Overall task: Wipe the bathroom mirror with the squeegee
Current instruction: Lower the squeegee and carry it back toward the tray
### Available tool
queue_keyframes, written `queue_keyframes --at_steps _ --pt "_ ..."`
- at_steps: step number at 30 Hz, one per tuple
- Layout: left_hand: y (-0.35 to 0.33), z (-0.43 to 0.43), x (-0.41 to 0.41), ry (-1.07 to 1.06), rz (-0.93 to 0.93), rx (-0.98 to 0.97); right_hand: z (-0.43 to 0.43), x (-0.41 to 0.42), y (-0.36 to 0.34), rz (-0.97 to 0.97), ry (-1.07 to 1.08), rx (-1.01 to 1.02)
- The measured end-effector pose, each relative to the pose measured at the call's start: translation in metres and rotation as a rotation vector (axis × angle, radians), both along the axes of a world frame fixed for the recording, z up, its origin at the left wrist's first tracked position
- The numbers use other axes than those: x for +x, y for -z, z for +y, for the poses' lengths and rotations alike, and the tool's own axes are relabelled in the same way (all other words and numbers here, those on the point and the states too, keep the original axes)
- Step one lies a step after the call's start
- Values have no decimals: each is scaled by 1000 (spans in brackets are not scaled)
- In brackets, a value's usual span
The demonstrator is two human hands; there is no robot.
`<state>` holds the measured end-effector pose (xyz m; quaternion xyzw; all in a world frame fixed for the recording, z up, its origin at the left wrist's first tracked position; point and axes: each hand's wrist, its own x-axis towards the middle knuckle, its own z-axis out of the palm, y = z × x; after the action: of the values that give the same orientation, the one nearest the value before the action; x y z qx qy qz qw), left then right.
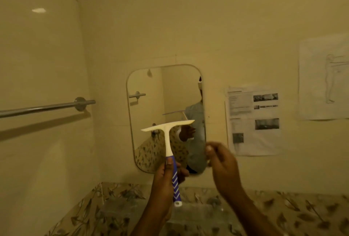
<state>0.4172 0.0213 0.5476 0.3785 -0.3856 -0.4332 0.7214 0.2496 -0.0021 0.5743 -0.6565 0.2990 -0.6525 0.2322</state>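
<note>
A rounded rectangular mirror [151, 92] hangs on the cream tiled wall straight ahead. My left hand [166, 177] grips the blue-and-white striped handle of a squeegee [168, 135], whose white T-shaped blade is held upright in front of the mirror's lower half; whether the blade touches the glass I cannot tell. My right hand [222, 167] hovers just right of the mirror's lower right corner, blurred, fingers loosely curled with nothing in them. The mirror reflects a person, the raised hand and the squeegee.
A chrome towel bar [47, 107] juts from the left wall at mirror height. Printed sheets [253, 120] and a sketch [324, 79] are stuck to the wall on the right. Leaf-patterned tiles [283, 211] run along below the mirror.
</note>
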Motion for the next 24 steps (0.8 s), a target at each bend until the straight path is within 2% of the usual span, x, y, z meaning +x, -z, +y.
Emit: queue_keyframes --at_steps 3,6,12,15,24 --pt "14 8 -14 60 -56 -31 52 19 49 -61 -117 197" --pt "26 16 -32 141 -96 -73 76 24 77 -51 -138 293" --pt "41 23 -71 318 -101 -15 91 -2 99 -69 -17 440" --pt "41 19 -90 422 -110 30 96 -24 105 -173 10 497" --pt "47 -13 -159 447 8 155 114 -98 150 -273 192 601"
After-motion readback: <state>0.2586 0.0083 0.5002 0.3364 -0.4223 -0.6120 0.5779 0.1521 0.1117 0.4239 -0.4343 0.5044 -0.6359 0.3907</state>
